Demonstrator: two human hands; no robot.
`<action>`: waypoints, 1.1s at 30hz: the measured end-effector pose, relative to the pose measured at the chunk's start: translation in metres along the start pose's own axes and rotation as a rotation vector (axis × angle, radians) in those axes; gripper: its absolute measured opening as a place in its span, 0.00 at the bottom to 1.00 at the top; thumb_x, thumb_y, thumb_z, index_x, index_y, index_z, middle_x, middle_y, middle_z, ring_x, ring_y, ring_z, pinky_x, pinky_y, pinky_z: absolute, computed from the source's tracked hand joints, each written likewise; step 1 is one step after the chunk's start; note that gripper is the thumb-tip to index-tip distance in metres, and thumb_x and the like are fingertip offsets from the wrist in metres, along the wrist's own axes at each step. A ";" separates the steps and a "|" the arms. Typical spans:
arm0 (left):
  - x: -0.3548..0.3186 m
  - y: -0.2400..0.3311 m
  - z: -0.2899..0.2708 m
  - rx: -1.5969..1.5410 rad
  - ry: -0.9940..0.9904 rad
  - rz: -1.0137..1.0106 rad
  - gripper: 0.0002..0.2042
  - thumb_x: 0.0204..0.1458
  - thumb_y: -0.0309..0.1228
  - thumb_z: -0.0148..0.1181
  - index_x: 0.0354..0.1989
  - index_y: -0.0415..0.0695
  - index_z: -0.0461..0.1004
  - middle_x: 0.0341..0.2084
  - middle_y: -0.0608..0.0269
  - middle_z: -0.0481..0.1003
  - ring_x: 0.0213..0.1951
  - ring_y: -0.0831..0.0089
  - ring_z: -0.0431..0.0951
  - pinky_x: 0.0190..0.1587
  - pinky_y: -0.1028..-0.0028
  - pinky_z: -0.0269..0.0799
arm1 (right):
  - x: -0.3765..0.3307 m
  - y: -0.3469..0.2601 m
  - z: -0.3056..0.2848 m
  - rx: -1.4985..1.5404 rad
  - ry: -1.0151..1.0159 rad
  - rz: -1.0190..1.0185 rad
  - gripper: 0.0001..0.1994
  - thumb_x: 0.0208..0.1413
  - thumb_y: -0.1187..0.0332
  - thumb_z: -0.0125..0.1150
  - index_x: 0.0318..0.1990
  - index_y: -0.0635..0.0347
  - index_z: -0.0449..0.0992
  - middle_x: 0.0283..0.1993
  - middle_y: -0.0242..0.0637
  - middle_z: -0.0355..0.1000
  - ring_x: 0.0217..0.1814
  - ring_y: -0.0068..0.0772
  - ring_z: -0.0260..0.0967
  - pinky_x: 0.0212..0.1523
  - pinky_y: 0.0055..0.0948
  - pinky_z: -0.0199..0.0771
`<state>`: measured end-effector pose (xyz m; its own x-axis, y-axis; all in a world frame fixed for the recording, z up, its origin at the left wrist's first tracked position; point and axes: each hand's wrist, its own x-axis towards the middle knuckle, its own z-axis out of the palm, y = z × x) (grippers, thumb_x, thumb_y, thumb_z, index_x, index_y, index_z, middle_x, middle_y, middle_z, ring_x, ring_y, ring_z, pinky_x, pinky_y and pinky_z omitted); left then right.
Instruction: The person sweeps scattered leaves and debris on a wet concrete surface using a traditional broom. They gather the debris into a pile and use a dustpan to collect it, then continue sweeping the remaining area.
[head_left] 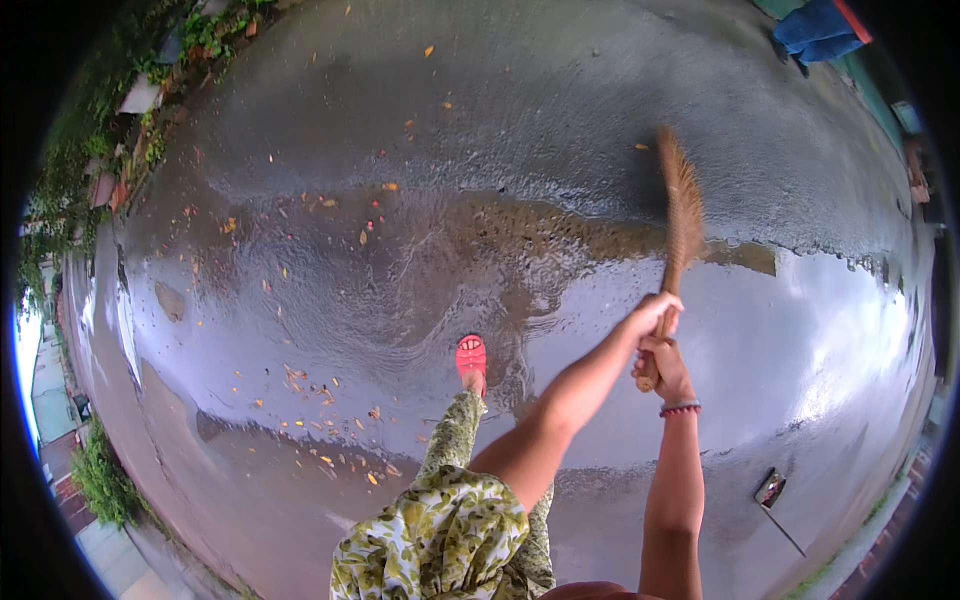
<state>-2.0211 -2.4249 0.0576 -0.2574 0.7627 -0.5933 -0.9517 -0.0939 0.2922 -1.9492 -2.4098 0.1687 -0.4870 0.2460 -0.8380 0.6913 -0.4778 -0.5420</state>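
I hold a straw broom by its handle with both hands. My left hand grips higher on the handle, its arm crossing over from the lower middle. My right hand, with a beaded bracelet at the wrist, grips the handle's end just below. The bristles point away from me over wet pavement at the edge of a puddle. My foot in a pink sandal stands in the shallow water.
Fallen leaves lie scattered over the wet ground at left. A dustpan with a long handle lies at lower right. Plants and rubble line the left edge. A person's blue garment shows at top right.
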 end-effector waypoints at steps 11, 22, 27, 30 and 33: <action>-0.312 0.011 -0.299 -0.678 0.676 0.344 0.05 0.39 0.27 0.53 0.22 0.46 0.62 0.14 0.69 0.63 0.16 0.77 0.62 0.21 0.76 0.64 | 0.014 0.169 0.286 -0.874 -0.757 0.274 0.14 0.36 0.73 0.57 0.31 0.72 0.65 0.22 0.43 0.67 0.16 0.33 0.66 0.16 0.34 0.67; -0.356 -0.007 -0.091 -0.466 0.913 0.393 0.10 0.35 0.19 0.50 0.30 0.41 0.64 0.11 0.61 0.65 0.10 0.72 0.66 0.13 0.74 0.64 | -0.154 0.112 0.186 -0.654 -0.615 -0.088 0.23 0.36 0.78 0.51 0.46 0.68 0.60 0.22 0.35 0.65 0.17 0.26 0.64 0.16 0.26 0.65; -0.309 0.020 -0.146 -0.491 0.479 0.217 0.04 0.40 0.27 0.53 0.19 0.44 0.64 0.11 0.66 0.63 0.14 0.74 0.66 0.17 0.75 0.64 | -0.115 0.094 0.226 -0.706 -0.660 -0.100 0.08 0.38 0.76 0.51 0.29 0.70 0.68 0.20 0.35 0.67 0.20 0.25 0.65 0.20 0.26 0.66; -0.336 0.021 -0.224 -0.796 0.346 0.235 0.06 0.39 0.29 0.52 0.16 0.47 0.62 0.11 0.66 0.63 0.15 0.74 0.65 0.20 0.75 0.64 | -0.086 0.105 0.278 -0.811 -0.743 0.201 0.09 0.36 0.75 0.52 0.28 0.69 0.64 0.18 0.38 0.64 0.16 0.28 0.62 0.16 0.29 0.65; -0.384 0.069 -0.235 -0.805 0.652 0.395 0.06 0.38 0.30 0.53 0.18 0.46 0.62 0.12 0.66 0.64 0.15 0.74 0.65 0.20 0.75 0.64 | -0.072 0.078 0.333 -0.949 -0.882 0.237 0.07 0.37 0.72 0.54 0.22 0.67 0.64 0.20 0.42 0.65 0.14 0.28 0.62 0.11 0.29 0.60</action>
<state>-2.0269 -2.8744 0.1292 -0.3799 0.1270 -0.9163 -0.5532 -0.8251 0.1150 -2.0382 -2.7452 0.2079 -0.2355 -0.5630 -0.7922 0.7351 0.4300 -0.5241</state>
